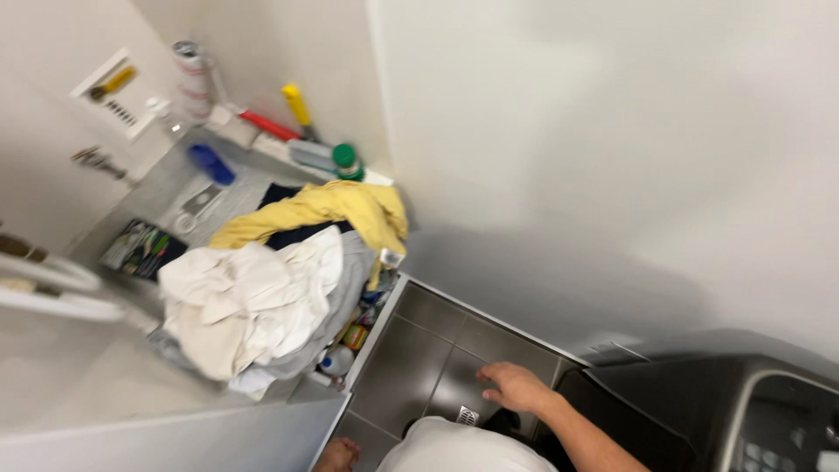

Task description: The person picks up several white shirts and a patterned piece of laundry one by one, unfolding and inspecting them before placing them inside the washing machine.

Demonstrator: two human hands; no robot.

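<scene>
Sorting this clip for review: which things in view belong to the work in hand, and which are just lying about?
In hand:
- right hand, open, reaching down over the grey floor tiles
- dark grey machine with a control panel, nearest that hand
- heap of white, grey and yellow laundry

Lying about:
- green-capped bottle
- yellow-handled tool
- blue bottle
- floor drain grate

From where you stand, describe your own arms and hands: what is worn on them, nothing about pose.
Only one arm shows, on the right side of the view. The hand is bare: no glove, and no ring or watch that I can make out. The forearm is bare too, with no sleeve reaching it. A white garment covers the body below. The other hand is out of view.
</scene>
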